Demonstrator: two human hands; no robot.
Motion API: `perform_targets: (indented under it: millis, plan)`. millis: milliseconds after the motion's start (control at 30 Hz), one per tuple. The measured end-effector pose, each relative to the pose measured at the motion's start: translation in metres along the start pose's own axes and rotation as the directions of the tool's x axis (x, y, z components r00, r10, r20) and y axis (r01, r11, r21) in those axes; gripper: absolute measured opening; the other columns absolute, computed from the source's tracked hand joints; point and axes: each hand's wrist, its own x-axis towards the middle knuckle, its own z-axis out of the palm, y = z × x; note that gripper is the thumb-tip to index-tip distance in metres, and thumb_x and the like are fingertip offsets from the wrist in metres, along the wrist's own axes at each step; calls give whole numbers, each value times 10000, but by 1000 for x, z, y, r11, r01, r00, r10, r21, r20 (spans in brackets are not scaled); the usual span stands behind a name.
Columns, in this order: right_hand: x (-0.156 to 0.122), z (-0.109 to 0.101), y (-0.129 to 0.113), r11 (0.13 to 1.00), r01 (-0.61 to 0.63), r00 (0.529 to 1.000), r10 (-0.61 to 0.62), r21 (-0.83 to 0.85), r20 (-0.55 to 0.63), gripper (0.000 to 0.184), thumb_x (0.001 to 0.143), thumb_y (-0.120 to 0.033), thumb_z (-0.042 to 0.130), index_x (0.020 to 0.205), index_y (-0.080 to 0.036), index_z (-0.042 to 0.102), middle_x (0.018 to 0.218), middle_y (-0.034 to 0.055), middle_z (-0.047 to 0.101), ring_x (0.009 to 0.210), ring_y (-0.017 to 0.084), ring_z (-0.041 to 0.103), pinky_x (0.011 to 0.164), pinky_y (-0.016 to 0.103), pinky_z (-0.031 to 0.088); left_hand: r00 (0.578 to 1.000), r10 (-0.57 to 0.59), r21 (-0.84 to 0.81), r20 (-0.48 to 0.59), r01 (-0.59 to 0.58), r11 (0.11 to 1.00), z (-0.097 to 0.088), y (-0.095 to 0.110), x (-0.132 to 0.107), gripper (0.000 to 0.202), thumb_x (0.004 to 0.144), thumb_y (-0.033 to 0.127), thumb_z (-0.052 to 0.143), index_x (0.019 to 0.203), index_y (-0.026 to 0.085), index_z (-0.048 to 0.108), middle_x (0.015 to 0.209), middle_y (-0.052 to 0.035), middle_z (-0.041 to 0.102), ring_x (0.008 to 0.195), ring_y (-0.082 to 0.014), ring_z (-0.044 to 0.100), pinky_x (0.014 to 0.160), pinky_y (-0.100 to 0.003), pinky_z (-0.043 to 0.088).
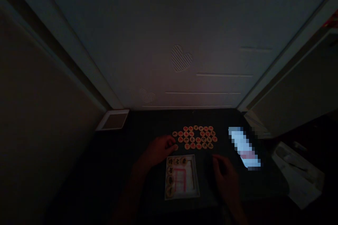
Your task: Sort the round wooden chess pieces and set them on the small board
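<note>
Round xiangqi pieces (192, 140) with red or dark characters lie in several uneven rows on the dark table. At their left, my left hand (162, 146) has its fingers curled, thumb and fingertips closed at one xiangqi piece (176, 147). Below it stands a shallow white box (195, 182), with dark-lettered pieces (170, 180) along its left side and top and a red rectangular outline on its bottom. Just right of the box, my right hand (226, 177) hovers or rests with loosely bent fingers apart; I see nothing in it. The dim light blurs finger detail.
A lit, pixelated phone-like slab (244, 147) lies on the right of the dark table (113, 161). A pale-rimmed flat tray or lid (113, 119) sits at the back left. Beyond the right edge is a white box (298, 172). A pale panel (148, 59) rises behind the table.
</note>
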Motion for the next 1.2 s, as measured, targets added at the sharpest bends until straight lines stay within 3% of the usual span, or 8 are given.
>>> perform_targets:
  millis: [100, 300, 533, 700, 1000, 1200]
  plan:
    - [0, 0, -1, 1000, 0, 1000, 0, 3, 0, 328, 931, -471, 561, 1050, -210, 721, 1016, 94, 738, 938, 262, 685, 839, 383, 535, 998, 25, 50, -51, -23, 999, -2, 2, 5, 173, 914, 345, 559, 982, 255, 691, 921, -26, 719, 824, -197, 665, 705, -294, 480]
    - [0, 0, 2, 1000, -23, 1000, 23, 7, 8, 326, 920, -476, 577, 1045, -216, 727, 1008, 86, 745, 930, 262, 691, 826, 376, 538, 1000, 13, 91, -15, -11, 996, 3, 4, 6, 201, 858, 378, 644, 1015, 263, 694, 960, -26, 699, 824, -205, 654, 688, -300, 477]
    - [-1, 1, 2, 1000, 4, 1000, -4, 2, -4, 342, 928, -491, 567, 1045, -212, 726, 1015, 96, 742, 950, 267, 683, 837, 383, 530, 999, 11, 79, -46, -8, 997, 2, 3, 6, 186, 893, 378, 615, 1001, 247, 692, 964, -33, 698, 841, -206, 657, 717, -308, 486]
    - [0, 0, 0, 1000, 9, 1000, -9, 5, 3, 318, 931, -471, 565, 1042, -218, 722, 1009, 87, 738, 938, 261, 684, 835, 381, 530, 995, 84, 107, -50, -78, 991, 1, 15, 9, 232, 954, 369, 543, 1104, 280, 697, 999, -35, 678, 881, -202, 654, 764, -310, 501]
    - [0, 0, 2, 1000, 25, 1000, -25, 8, -4, 316, 933, -455, 560, 1053, -211, 721, 1009, 90, 740, 939, 256, 686, 836, 377, 537, 992, 120, 84, -44, -116, 990, 9, 22, 10, 255, 988, 361, 502, 1102, 299, 721, 1120, -43, 680, 1024, -223, 646, 904, -346, 513]
    - [0, 0, 2, 1000, 23, 1000, -23, 6, -1, 323, 935, -460, 558, 1052, -210, 724, 1002, 90, 742, 926, 252, 692, 825, 370, 542, 992, 110, 117, -67, -101, 988, 4, 26, 10, 280, 996, 373, 489, 1171, 292, 692, 1088, -38, 671, 919, -200, 656, 810, -324, 515]
